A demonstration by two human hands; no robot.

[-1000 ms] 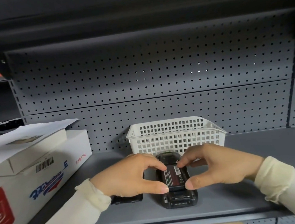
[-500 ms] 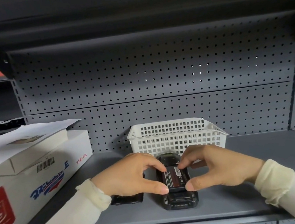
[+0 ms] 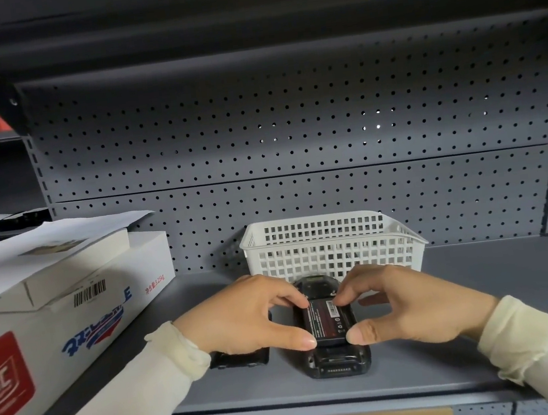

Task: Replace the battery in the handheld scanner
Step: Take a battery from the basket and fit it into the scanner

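Scanner [image 3: 337, 360], black and lying back-up on the grey shelf [image 3: 482, 285], sits at 6 o'clock from the white basket [image 3: 332, 245], its middle covered by the battery [image 3: 326, 321]. Left hand [image 3: 244, 317] at 9 o'clock and right hand [image 3: 412, 304] at 3 o'clock both pinch the battery between thumb and forefinger. A dark object [image 3: 239, 358] lies mostly hidden under the left palm and cannot be identified, and the cartons [image 3: 53, 303] at 9 o'clock are cut off by the frame.
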